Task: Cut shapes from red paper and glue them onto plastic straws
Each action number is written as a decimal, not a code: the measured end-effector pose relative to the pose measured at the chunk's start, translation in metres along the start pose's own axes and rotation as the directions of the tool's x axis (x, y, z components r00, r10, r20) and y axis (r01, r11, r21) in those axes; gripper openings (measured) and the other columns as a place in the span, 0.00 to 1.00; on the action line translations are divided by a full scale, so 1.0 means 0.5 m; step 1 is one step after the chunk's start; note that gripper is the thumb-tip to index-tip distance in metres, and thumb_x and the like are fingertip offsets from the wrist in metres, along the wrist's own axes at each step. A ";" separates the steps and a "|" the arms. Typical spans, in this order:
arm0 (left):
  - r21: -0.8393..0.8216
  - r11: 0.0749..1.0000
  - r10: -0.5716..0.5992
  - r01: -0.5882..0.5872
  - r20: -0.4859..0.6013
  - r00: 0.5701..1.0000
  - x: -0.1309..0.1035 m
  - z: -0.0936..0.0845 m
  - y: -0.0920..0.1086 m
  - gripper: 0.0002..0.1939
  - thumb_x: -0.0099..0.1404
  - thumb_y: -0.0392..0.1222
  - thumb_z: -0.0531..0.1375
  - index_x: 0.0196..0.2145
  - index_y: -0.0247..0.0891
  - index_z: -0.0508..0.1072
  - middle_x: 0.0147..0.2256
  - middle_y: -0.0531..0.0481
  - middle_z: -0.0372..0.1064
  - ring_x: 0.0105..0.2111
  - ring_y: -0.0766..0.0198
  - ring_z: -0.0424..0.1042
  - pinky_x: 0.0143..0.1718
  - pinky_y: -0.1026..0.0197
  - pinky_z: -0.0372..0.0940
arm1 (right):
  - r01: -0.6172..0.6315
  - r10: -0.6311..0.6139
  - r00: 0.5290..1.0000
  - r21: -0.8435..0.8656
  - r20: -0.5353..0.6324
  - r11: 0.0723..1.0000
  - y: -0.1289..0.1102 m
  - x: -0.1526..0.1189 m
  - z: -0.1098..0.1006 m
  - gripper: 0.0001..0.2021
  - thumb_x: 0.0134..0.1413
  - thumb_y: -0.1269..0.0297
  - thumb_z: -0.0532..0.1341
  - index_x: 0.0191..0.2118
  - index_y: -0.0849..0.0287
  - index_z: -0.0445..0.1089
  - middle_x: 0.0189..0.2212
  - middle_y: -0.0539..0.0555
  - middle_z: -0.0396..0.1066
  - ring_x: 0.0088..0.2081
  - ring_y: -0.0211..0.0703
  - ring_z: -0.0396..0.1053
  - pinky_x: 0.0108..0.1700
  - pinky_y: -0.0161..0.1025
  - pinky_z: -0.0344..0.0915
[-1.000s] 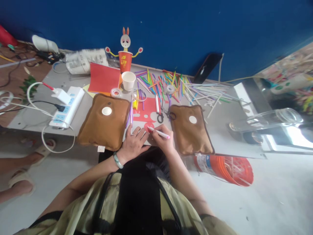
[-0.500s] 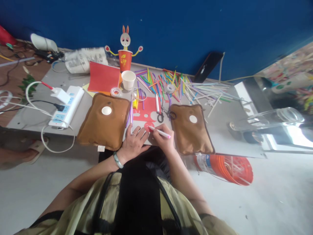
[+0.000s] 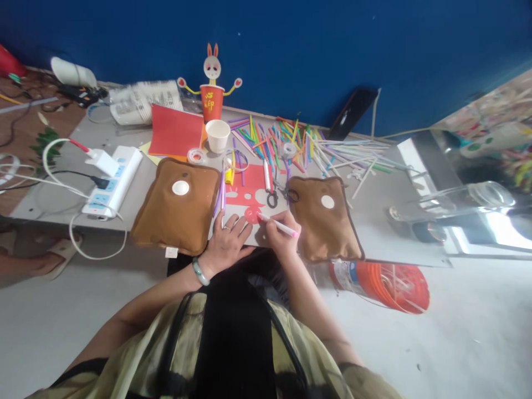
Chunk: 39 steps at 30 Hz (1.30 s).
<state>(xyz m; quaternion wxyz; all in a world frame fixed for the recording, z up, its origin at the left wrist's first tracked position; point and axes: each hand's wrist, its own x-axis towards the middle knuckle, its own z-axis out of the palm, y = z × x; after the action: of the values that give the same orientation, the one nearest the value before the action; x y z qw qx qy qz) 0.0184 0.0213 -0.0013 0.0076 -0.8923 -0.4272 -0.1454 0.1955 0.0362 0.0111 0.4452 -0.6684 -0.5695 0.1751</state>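
Note:
With my right hand I grip a white marker with a pink end, its tip on the right edge of a small round red paper piece. A ring-like mark shows on that piece. My left hand lies flat at the table's front, fingers spread, fingertips at the piece's left side. Just beyond lies a red sheet with cut-out holes. Black-handled scissors and another white marker rest at its right edge.
Brown cushion-like pouches flank my hands, one on the left, one on the right. Behind are a white paper cup, a red cup with a rabbit figure, and many coloured sticks. A power strip stands left.
My right hand has shifted slightly right and down with the marker, whose tip has moved from inside the red piece to its right edge. My left hand stays in place.

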 end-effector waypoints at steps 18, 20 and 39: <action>-0.010 1.000 -0.006 0.006 0.005 1.000 0.000 0.000 0.001 0.27 0.69 0.55 0.55 0.59 0.37 0.67 0.56 0.38 0.67 0.57 0.46 0.63 0.66 0.33 0.44 | -0.022 0.023 0.999 -0.021 0.048 1.000 -0.001 -0.002 0.003 0.07 0.49 0.63 0.59 0.23 0.55 0.62 0.18 0.46 0.68 0.20 0.36 0.64 0.26 0.33 0.61; -0.008 1.000 -0.007 0.007 0.006 1.000 0.000 -0.001 0.002 0.27 0.69 0.55 0.55 0.59 0.37 0.67 0.56 0.38 0.67 0.57 0.46 0.63 0.66 0.33 0.44 | -0.017 0.019 0.999 -0.026 0.048 1.000 -0.001 -0.001 0.003 0.07 0.49 0.62 0.59 0.23 0.55 0.62 0.18 0.46 0.68 0.20 0.36 0.64 0.26 0.33 0.61; -0.003 1.000 0.000 0.000 0.016 1.000 0.002 -0.004 0.001 0.27 0.69 0.54 0.54 0.59 0.36 0.66 0.57 0.38 0.66 0.57 0.46 0.62 0.65 0.33 0.45 | -0.009 0.010 0.999 -0.033 0.042 0.999 0.000 0.000 0.002 0.08 0.48 0.63 0.59 0.22 0.55 0.61 0.16 0.45 0.66 0.20 0.36 0.63 0.25 0.33 0.60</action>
<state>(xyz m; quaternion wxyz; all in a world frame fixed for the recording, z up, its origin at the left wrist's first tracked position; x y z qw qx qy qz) 0.0187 0.0213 0.0010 0.0027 -0.8935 -0.4270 -0.1388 0.1947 0.0368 0.0104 0.4210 -0.6745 -0.5785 0.1820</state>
